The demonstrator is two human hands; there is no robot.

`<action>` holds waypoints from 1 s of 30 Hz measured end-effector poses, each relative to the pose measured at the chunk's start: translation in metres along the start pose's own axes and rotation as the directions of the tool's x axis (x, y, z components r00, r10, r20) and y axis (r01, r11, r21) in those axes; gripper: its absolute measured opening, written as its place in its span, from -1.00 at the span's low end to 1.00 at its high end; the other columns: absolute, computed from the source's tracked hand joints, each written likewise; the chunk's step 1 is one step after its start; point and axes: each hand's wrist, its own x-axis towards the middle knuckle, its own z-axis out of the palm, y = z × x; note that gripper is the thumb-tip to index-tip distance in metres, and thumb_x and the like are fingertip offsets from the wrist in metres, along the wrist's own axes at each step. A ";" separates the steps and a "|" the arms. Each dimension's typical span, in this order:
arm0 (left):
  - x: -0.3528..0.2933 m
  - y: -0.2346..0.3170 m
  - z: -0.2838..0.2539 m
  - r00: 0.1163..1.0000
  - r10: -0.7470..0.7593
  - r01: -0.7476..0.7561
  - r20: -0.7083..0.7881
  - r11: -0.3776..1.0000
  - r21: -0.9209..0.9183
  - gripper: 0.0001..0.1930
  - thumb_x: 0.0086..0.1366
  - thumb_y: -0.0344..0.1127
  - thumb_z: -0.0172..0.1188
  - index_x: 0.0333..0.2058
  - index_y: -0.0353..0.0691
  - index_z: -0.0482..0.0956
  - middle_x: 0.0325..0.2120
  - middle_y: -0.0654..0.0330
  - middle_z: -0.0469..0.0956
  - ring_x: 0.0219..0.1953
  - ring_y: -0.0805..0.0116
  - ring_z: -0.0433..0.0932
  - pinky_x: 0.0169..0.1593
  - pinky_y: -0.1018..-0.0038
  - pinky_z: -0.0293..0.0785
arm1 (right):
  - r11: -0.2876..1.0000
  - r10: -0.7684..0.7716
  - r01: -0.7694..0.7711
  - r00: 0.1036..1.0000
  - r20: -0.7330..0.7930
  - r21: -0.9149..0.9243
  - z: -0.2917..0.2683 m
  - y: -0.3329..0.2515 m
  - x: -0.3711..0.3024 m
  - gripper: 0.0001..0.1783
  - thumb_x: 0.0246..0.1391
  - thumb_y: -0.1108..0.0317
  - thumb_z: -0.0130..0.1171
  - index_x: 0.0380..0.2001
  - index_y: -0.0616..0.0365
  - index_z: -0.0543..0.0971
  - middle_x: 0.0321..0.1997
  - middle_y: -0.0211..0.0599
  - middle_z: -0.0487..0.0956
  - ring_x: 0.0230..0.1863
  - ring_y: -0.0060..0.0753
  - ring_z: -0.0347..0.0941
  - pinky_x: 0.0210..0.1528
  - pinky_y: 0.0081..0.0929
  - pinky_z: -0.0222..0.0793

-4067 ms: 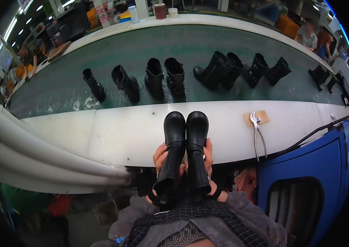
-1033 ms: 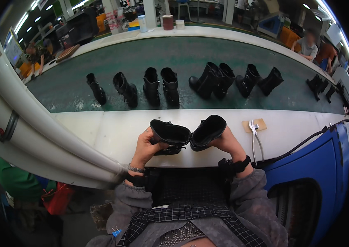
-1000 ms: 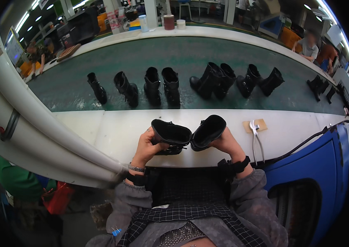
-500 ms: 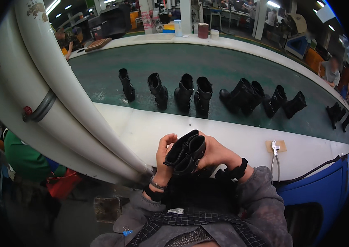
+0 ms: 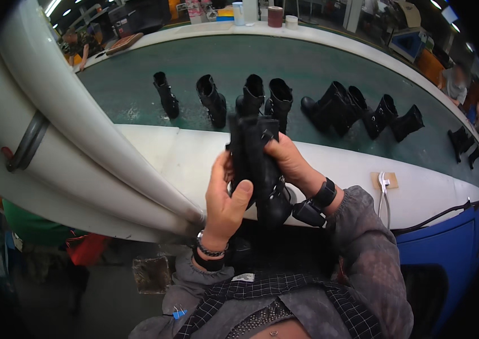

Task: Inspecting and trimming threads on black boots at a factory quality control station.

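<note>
A pair of black boots is held upright, side by side and pressed together, over the near white ledge. My right hand [image 5: 293,161] grips the right boot [image 5: 268,181] by its shaft; a buckle strap and the rounded toe, pointing down toward me, show on it. My left hand [image 5: 223,206] is curled round the outer side of the left boot [image 5: 240,155], its thumb across the front. That boot's lower part is hidden behind the hand, and the tops of both shafts are somewhat blurred.
On the green belt [image 5: 137,62] beyond stand several black boots [image 5: 214,101] in a row. Metal pliers [image 5: 383,192] lie on a tan block at the right of the white ledge [image 5: 160,147]. Thick white pipes [image 5: 81,107] rise at the left; a blue panel [image 5: 443,243] is at the right.
Both hands have raised the boots away from me and tipped them, so the shaft openings no longer face me and a buckled front and toe show. The view has tilted down.
</note>
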 end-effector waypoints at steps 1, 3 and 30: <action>-0.002 0.008 0.001 0.997 0.076 -0.077 0.024 0.996 0.053 -0.11 0.17 0.05 0.28 0.21 -0.52 0.08 0.10 -0.13 0.31 0.15 0.16 0.32 0.23 0.32 0.17 | 0.990 0.053 -0.053 0.999 0.001 0.132 -0.005 0.000 -0.006 -0.61 0.15 0.17 0.19 -0.06 0.19 0.45 -0.15 -0.34 0.58 -0.18 -0.54 0.54 -0.10 -0.49 0.51; -0.005 0.013 -0.004 0.963 0.227 -0.258 0.148 0.934 0.247 0.10 0.04 0.19 0.34 0.25 -0.55 -0.02 0.19 -0.26 0.17 0.26 -0.01 0.19 0.32 0.22 0.02 | 0.965 0.090 -0.081 0.996 -0.022 0.251 -0.013 -0.004 -0.025 -0.58 0.16 0.08 0.17 -0.07 0.17 0.47 -0.17 -0.36 0.58 -0.21 -0.54 0.55 -0.14 -0.49 0.53; -0.078 -0.067 0.059 0.965 0.262 -0.238 0.027 0.823 0.516 0.35 -0.28 -0.11 0.63 0.26 -0.29 -0.31 0.18 -0.06 -0.03 0.22 0.12 0.15 0.26 0.29 0.15 | 0.988 -0.058 0.100 0.950 -0.306 0.122 -0.019 0.007 -0.071 -0.61 0.23 0.07 0.07 -0.16 0.21 0.48 -0.33 -0.41 0.55 -0.40 -0.67 0.50 -0.36 -0.65 0.52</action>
